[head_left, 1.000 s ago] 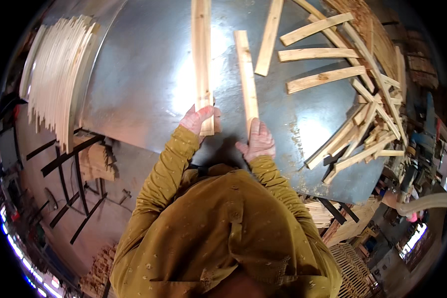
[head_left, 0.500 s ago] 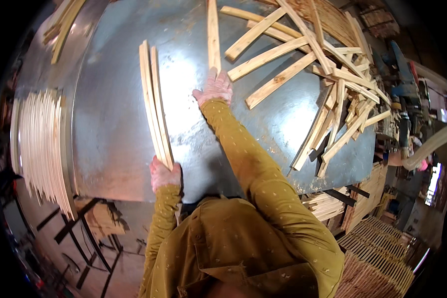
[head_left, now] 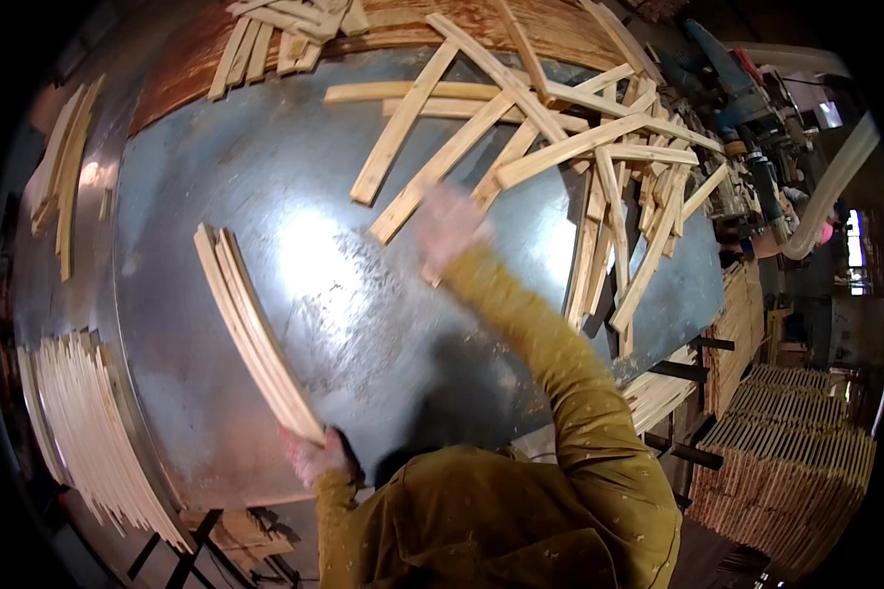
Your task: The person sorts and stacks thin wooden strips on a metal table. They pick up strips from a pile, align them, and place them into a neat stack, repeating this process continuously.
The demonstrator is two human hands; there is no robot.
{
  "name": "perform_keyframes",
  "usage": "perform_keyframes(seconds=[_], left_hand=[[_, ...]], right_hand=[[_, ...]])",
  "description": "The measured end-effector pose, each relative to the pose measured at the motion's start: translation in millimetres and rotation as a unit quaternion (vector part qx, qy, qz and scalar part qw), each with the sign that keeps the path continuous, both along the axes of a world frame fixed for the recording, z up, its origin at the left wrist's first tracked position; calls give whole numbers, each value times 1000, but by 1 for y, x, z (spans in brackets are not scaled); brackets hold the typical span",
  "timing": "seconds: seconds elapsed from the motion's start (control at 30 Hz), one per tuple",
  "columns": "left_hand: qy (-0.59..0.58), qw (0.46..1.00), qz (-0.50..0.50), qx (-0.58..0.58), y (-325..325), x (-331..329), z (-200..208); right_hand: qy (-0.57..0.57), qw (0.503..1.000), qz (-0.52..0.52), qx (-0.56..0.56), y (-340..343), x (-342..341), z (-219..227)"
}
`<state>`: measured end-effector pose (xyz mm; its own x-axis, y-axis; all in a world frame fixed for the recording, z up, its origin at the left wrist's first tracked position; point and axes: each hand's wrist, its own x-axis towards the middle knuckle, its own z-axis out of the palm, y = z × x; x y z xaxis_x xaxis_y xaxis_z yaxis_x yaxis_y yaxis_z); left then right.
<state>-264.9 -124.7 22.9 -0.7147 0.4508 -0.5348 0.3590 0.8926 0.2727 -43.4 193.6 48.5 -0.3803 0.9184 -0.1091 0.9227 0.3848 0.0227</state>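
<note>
- Wooden slats (head_left: 263, 368) lie on the surface (head_left: 182, 363), probably light and stiff; grip across their edges near mid-length.
- Your left hand (head_left: 314, 457) clamps their near ends; your right hand (head_left: 452, 230) blurs, its grip unclear.
- That right hand, earlier on one slat, now passes over others.

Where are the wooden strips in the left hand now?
In the head view, the wooden strips slant over the left part of the shiny tabletop, right of the thin pale slats, lower ends in the left hand.
</note>
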Motion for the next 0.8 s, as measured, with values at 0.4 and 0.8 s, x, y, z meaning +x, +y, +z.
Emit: perform_keyframes(seconds=[0.4,0.8], left_hand=[[-12,922,-149,358,98,46,20],[-528,786,-34,318,177,165,-16]], right_hand=[[808,481,-341,-21,95,129,-87],[124,914,-366,126,-6,337,-46]])
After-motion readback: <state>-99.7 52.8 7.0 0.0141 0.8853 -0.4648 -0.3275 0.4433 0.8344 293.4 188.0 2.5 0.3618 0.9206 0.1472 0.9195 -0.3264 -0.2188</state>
